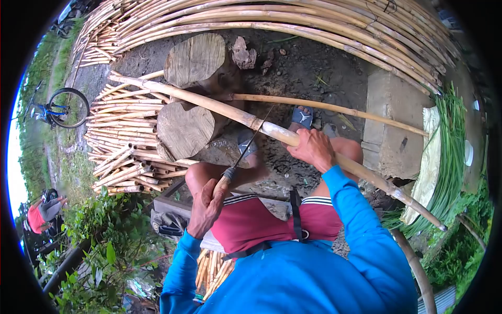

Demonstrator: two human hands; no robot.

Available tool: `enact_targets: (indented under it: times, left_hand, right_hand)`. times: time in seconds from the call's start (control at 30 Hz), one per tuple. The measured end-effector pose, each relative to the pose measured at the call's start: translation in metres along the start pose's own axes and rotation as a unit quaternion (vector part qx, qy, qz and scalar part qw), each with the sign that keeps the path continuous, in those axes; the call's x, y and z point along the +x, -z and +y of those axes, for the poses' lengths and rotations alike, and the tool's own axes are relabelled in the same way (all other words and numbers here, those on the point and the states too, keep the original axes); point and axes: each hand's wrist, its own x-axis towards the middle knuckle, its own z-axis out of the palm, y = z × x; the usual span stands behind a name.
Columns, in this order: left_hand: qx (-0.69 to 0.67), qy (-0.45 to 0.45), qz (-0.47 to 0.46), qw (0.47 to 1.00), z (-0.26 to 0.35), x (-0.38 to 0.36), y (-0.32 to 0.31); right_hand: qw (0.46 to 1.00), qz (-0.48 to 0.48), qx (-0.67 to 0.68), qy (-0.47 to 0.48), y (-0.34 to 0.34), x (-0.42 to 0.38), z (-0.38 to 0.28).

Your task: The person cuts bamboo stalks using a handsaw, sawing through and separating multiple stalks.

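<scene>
My right hand (314,149) is wrapped round a long bamboo pole (219,107) that slants across the view from upper left to lower right. My left hand (207,205) grips the wooden handle of a long thin blade (244,150), whose far part reaches the pole near a dark node. Under the pole's left part stand two cut log blocks, one (196,58) above and a notched one (185,130) below. A thinner bamboo pole (334,106) lies beyond my right hand, its right end near a pale slab (426,165).
Cut bamboo pieces (125,123) are stacked at the left, and long poles (293,20) lie across the top. A concrete block (395,123) and green strips (452,141) are at the right. A bicycle (68,107) and a person in red (37,217) are far left.
</scene>
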Motion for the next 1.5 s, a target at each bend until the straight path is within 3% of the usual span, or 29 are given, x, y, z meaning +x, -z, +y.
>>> enact_targets:
  times: [0.07, 0.13, 0.23, 0.27, 0.3, 0.4, 0.47, 0.5, 0.6, 0.67, 0.83, 0.93, 1.03, 1.07, 1.1, 1.2, 1.3, 1.43, 1.5]
  left_hand:
    - [0.029, 0.036, -0.003, 0.999, 0.002, 0.012, -0.006]
    - [0.063, -0.072, 0.003, 0.995, -0.012, 0.052, -0.026]
    - [0.031, -0.06, -0.037, 0.997, -0.001, 0.092, -0.039]
    - [0.055, -0.131, -0.026, 0.99, -0.01, 0.092, -0.035]
    - [0.056, -0.127, -0.034, 0.99, -0.022, 0.08, -0.023]
    - [0.017, -0.078, -0.118, 0.99, 0.002, 0.038, 0.007]
    - [0.041, 0.106, -0.078, 0.991, 0.014, 0.026, 0.012]
    - [0.043, 0.105, -0.083, 0.99, 0.015, 0.038, 0.002]
    - [0.081, -0.031, -0.024, 0.996, 0.0, 0.084, -0.041]
    - [0.002, -0.006, -0.021, 1.0, -0.001, 0.11, -0.054]
    - [0.054, 0.11, -0.04, 0.992, -0.007, 0.005, 0.004]
    - [0.092, 0.195, -0.072, 0.974, -0.013, 0.004, 0.0]
    - [0.067, 0.14, -0.021, 0.988, -0.088, 0.029, -0.022]
    - [0.071, 0.104, 0.004, 0.992, -0.07, 0.02, -0.03]
    - [0.03, 0.119, -0.013, 0.992, -0.084, 0.014, -0.037]
    - [-0.118, 0.086, -0.054, 0.988, -0.036, -0.009, -0.022]
    - [-0.142, 0.198, -0.085, 0.966, 0.009, -0.013, 0.006]
    - [-0.117, 0.239, -0.14, 0.954, 0.023, 0.008, 0.039]
    - [-0.104, 0.269, -0.158, 0.944, 0.018, 0.014, 0.04]
  right_hand:
    - [0.999, 0.034, -0.026, 0.012, -0.004, 0.0, 0.002]
    - [0.999, 0.039, -0.032, 0.012, -0.001, -0.002, 0.0]
    - [0.998, 0.049, -0.027, 0.024, -0.002, -0.003, -0.001]
    - [0.998, 0.048, -0.017, 0.028, -0.002, -0.003, 0.004]
    - [0.999, 0.044, -0.015, 0.021, -0.004, -0.006, 0.006]
    - [0.999, 0.034, 0.001, 0.013, -0.003, -0.002, 0.004]
    - [0.999, 0.04, 0.002, 0.011, -0.005, -0.003, 0.001]
    - [0.999, 0.052, -0.006, 0.008, -0.004, -0.003, 0.002]
    - [0.999, 0.049, -0.007, 0.009, -0.006, -0.004, 0.002]
    - [0.998, 0.06, -0.008, 0.006, 0.001, 0.002, 0.004]
    - [0.998, 0.054, -0.009, -0.006, -0.007, -0.003, -0.001]
    - [0.997, 0.074, -0.035, 0.0, -0.011, -0.004, 0.001]
    - [0.991, 0.12, -0.051, 0.006, -0.023, 0.002, 0.004]
    - [0.995, 0.087, -0.042, 0.006, -0.013, 0.001, 0.0]
    - [0.995, 0.088, -0.045, 0.006, -0.011, 0.005, 0.002]
    - [0.997, 0.06, -0.044, 0.032, -0.01, 0.001, 0.003]
    - [0.996, 0.062, -0.047, 0.041, -0.008, 0.0, 0.005]
    - [0.997, 0.059, -0.037, 0.024, -0.003, 0.001, 0.004]
    - [0.999, 0.013, -0.006, 0.042, -0.008, 0.006, 0.011]
